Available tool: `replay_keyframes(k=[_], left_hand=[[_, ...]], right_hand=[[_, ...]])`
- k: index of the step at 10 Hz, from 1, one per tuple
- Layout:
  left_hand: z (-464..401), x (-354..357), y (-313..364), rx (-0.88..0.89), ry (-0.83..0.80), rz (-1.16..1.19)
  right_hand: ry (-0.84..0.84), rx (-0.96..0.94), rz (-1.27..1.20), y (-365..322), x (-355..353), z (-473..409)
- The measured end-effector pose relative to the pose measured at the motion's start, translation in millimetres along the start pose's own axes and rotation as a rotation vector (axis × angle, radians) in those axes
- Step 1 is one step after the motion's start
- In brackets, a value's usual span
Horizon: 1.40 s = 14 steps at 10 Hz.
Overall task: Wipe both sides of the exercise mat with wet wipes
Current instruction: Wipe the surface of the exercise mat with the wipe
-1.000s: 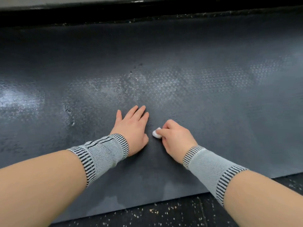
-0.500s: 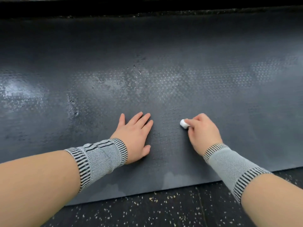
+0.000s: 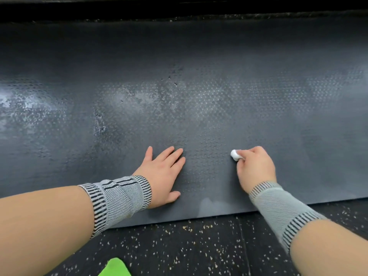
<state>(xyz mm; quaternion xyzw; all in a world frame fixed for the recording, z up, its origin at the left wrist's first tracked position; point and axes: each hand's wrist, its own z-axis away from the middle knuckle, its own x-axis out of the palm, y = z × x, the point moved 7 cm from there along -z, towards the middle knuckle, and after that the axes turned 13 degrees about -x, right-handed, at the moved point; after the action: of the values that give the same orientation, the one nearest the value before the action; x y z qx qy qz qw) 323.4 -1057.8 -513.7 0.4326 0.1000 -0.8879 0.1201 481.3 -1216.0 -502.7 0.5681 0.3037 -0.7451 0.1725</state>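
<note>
- Exercise mat (image 3: 199, 62): lies flat on the speckled floor (image 3: 199, 248); its upper face is being wiped.
- Right hand (image 3: 255, 168): fingers curled round a balled wet wipe (image 3: 235, 154), pressed on the mat near its front edge.
- Left hand (image 3: 163, 174): flat, fingers straight, bracing the mat left of the wipe.
- Next: probably further strokes across unwiped areas; the underside still awaits.
- Change: the wipe has travelled rightward from the left hand.

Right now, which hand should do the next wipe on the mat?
Probably the right hand: it already pinches the balled wet wipe against the mat. The left hand lies flat, steadying it.
</note>
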Motion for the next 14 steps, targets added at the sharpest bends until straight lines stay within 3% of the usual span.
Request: replay_keyframes(k=[1, 2, 3, 4, 5, 6, 7, 8, 9, 10, 11, 12, 13, 14], left_hand=[[3, 0, 3, -0.005, -0.007, -0.004], [4, -1, 3, 0.007, -0.009, -0.018], [7, 4, 3, 0.017, -0.005, -0.036], [10, 8, 4, 0.025, -0.015, -0.047], [11, 7, 7, 0.034, -0.004, -0.048], [13, 7, 10, 0.061, -0.008, -0.057], [17, 12, 9, 0.069, -0.018, -0.065], [20, 15, 7, 0.072, -0.018, -0.057], [21, 14, 9, 0.078, -0.023, -0.055], [21, 13, 11, 0.092, -0.030, -0.054], [23, 16, 10, 0.104, -0.032, -0.061], [24, 19, 6, 0.094, -0.030, -0.064], [24, 17, 7, 0.089, -0.035, -0.074], [22, 16, 8, 0.089, -0.038, -0.092]], right_hand=[[-0.159, -0.182, -0.079, -69, 31, 17], [-0.210, -0.350, -0.125, -104, 40, 36], [-0.153, -0.227, -0.136, -54, 25, 42], [0.038, 0.089, -0.132, 0, 7, 43], [-0.011, -0.003, -0.150, -48, 26, 47], [-0.119, -0.248, -0.249, -105, 45, 64], [-0.142, -0.127, -0.187, -61, 33, 69], [-0.008, 0.165, -0.129, 5, 7, 80], [-0.042, 0.223, -0.162, -19, 14, 87], [-0.034, -0.126, -0.223, -100, 25, 92], [-0.058, -0.231, -0.233, -94, 31, 98], [-0.055, 0.237, -0.189, -5, 15, 102], [0.016, 0.432, -0.158, 19, 6, 111], [-0.122, 0.250, -0.208, -46, 26, 110]])
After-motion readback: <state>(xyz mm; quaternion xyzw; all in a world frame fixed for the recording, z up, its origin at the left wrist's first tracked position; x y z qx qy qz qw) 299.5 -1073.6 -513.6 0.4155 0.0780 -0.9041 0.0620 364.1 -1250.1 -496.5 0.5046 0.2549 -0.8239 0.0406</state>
